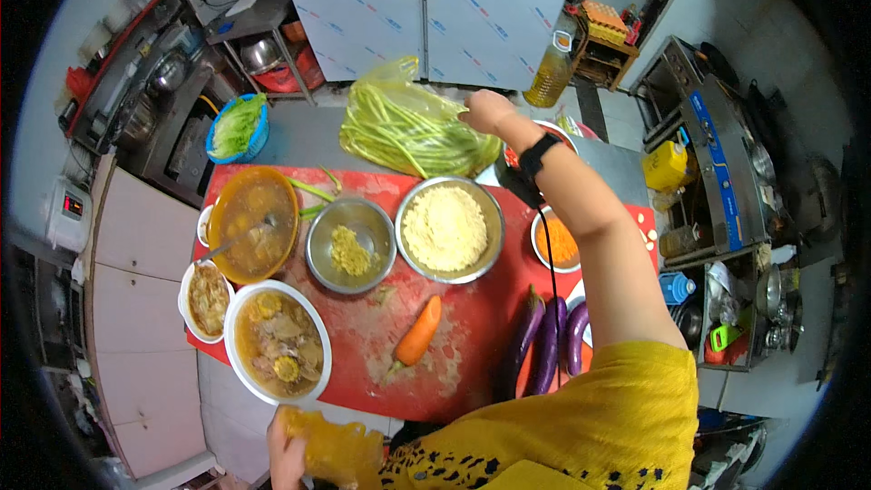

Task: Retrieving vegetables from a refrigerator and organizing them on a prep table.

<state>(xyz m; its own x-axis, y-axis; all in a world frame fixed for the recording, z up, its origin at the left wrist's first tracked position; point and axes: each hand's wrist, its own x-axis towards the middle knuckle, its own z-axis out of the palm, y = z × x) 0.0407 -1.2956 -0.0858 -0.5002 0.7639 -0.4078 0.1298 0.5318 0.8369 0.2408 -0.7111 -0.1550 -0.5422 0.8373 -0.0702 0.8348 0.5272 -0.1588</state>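
My right hand [486, 112], a black band on its wrist, reaches across the table to the right end of a clear plastic bag of long green stalks [415, 126]. Its fingers are curled, and I cannot tell whether they grip the bag. At the lower left, my left hand [287, 452] holds a blurred, yellowish see-through plastic item [340, 446] below the table's front edge. Before me stand a steel bowl of pale minced food [446, 228] and a smaller steel bowl with a little yellowish mince [350, 250]. An orange carrot [418, 332] lies on the red table surface [469, 333].
On the left are an orange soup bowl [253, 221] with a ladle, a white bowl of corn-and-meat soup [279, 340] and a smaller bowl [206, 299]. Purple eggplants [548, 347] and shredded carrot [558, 241] sit right. A blue lettuce basket [238, 128] stands behind.
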